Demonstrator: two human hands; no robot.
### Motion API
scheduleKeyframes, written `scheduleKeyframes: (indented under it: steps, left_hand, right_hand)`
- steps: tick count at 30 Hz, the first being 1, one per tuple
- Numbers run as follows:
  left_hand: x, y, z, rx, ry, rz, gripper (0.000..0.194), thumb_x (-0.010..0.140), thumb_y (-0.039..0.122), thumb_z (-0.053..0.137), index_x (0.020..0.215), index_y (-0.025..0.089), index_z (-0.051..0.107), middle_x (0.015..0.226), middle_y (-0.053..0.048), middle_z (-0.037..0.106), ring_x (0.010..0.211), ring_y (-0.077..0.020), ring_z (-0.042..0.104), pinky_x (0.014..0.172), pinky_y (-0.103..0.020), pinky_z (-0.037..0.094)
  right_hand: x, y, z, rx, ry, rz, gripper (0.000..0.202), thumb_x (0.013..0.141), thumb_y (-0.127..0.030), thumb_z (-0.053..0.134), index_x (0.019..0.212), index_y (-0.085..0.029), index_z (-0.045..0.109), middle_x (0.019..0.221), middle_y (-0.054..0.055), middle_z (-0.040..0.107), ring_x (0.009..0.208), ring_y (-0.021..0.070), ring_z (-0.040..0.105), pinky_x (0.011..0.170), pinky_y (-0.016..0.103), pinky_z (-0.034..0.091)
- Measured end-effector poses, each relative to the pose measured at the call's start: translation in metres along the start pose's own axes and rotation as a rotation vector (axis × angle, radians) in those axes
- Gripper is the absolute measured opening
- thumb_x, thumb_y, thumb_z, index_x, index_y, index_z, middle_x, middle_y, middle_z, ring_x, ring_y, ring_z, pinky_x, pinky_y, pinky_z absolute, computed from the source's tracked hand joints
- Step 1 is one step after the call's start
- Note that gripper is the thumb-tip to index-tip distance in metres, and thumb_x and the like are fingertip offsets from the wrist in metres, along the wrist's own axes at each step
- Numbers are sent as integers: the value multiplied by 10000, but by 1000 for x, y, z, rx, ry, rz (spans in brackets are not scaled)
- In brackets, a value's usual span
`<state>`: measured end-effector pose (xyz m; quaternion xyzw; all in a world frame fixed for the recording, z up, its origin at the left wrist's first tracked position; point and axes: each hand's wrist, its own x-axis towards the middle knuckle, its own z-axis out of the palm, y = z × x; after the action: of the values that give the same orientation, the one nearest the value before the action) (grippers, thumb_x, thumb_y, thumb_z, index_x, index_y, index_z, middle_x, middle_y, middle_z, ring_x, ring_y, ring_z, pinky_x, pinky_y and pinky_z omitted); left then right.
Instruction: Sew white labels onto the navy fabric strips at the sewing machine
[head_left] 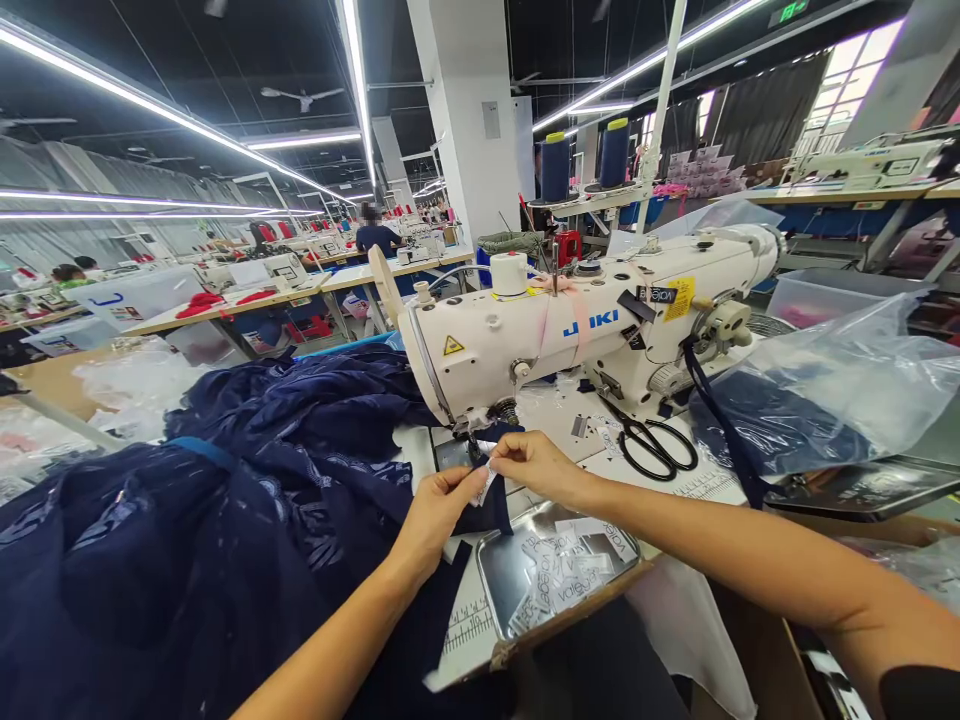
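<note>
Both hands meet just in front of the needle area of a white sewing machine [495, 350]. My left hand [439, 510] pinches a small white label [486, 484] and the edge of dark navy fabric [487, 512] from the left. From the right, my right hand [536, 465] has thumb and fingertips closed on the label's upper end. More navy fabric [247, 480] is heaped at the left of the machine. Below the hands, a metal tray [491, 575] holds several white printed labels [559, 575].
Black-handled scissors [652, 450] lie right of the needle area. A clear plastic bag [847, 390] with navy contents is at the right. Two navy thread cones [555, 168] stand behind the machine. A person in dark clothes [377, 236] sits farther back.
</note>
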<state>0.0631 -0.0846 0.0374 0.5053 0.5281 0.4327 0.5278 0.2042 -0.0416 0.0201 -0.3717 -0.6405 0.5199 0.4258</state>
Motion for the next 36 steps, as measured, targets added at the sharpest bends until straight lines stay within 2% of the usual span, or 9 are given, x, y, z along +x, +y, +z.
scheduleKeyframes:
  steps: [2, 5, 9, 14, 18, 23, 30, 34, 36]
  left_hand:
    - [-2, -1, 0, 4, 27, -2, 290, 565, 391, 709, 522, 131, 588, 474, 47, 488, 474, -57, 410, 469, -175, 308]
    - [-5, -2, 1, -63, 34, -52, 261, 537, 371, 732, 576, 132, 636, 505, 34, 554, 466, -59, 442, 469, -175, 331]
    - [-8, -1, -1, -131, 12, -88, 264, 504, 347, 750, 659, 144, 687, 606, -2, 644, 541, -93, 531, 541, -191, 396]
    - [-6, -4, -7, -90, -5, -106, 257, 496, 333, 748, 671, 153, 697, 622, -5, 657, 552, -102, 540, 541, -193, 392]
    - [-4, -5, -10, -55, -18, -94, 244, 497, 327, 741, 669, 158, 699, 620, -2, 656, 588, -115, 549, 567, -197, 401]
    - [-1, -8, -11, -13, -11, -88, 253, 515, 346, 731, 672, 150, 692, 620, -8, 652, 580, -129, 555, 559, -212, 414]
    - [4, -11, -9, -12, -14, -121, 267, 518, 347, 735, 695, 152, 692, 616, 2, 647, 531, -97, 529, 517, -188, 404]
    - [0, -8, -10, 32, -40, -137, 271, 528, 378, 723, 661, 146, 677, 565, 13, 620, 481, -85, 513, 479, -181, 393]
    - [-3, -3, -18, 113, -45, -109, 294, 580, 410, 685, 696, 141, 677, 581, -1, 630, 485, -110, 537, 469, -202, 411]
  right_hand:
    - [-1, -2, 2, -37, 10, -19, 85, 649, -146, 548, 567, -157, 527, 526, -54, 480, 524, 82, 428, 537, 218, 347]
    - [-3, -5, 3, -26, -5, -29, 71, 637, -142, 549, 572, -156, 526, 549, -50, 495, 538, 81, 436, 547, 218, 348]
    - [-3, -6, 1, 71, -49, 43, 75, 607, -189, 602, 637, -156, 542, 588, -50, 507, 558, 81, 450, 566, 224, 349]
    - [-1, -6, -3, 44, -144, 98, 129, 603, -247, 618, 562, -146, 548, 539, -45, 492, 524, 76, 408, 538, 230, 311]
    - [-2, -5, -2, 28, -156, 86, 122, 615, -227, 611, 562, -144, 538, 560, -42, 500, 546, 78, 426, 561, 229, 327]
    - [-5, -3, 2, -36, -90, 18, 106, 654, -177, 585, 580, -154, 512, 577, -45, 499, 579, 87, 456, 586, 224, 362]
    - [-6, 3, 3, -98, -103, -58, 129, 691, -137, 573, 595, -159, 489, 591, -46, 504, 600, 92, 485, 612, 219, 393]
    - [-3, 9, -9, -222, -124, -117, 98, 751, -210, 557, 677, -155, 524, 678, -23, 548, 669, 104, 519, 634, 214, 409]
    - [5, 12, -24, -437, -70, -113, 97, 796, -233, 515, 757, -153, 553, 748, -1, 586, 717, 113, 544, 642, 211, 415]
